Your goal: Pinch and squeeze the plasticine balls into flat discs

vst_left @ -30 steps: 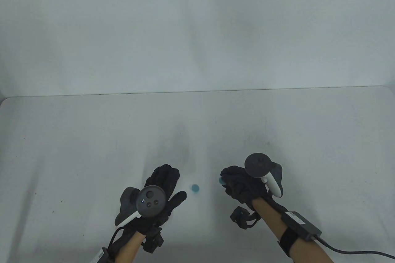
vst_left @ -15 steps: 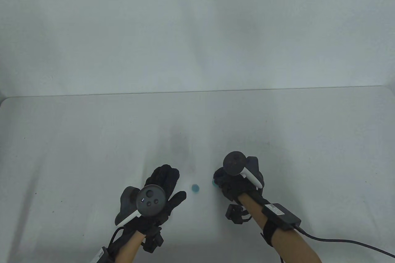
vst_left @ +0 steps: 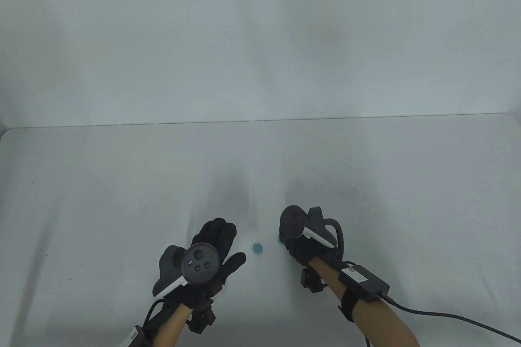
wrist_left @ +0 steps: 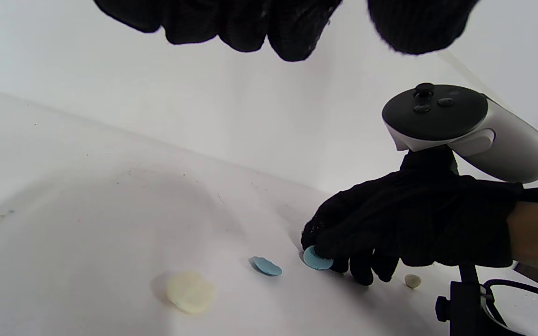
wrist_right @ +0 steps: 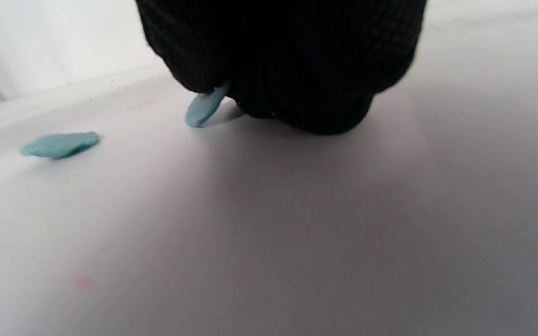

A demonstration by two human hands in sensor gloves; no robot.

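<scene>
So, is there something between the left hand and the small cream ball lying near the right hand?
Yes. The right hand, pinching a blue disc, sits between the left hand and the cream ball. The other blue disc also lies on that path.

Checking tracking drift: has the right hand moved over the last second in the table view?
Yes. The right hand shifted left, closing on the loose blue disc, which stayed put.
</scene>
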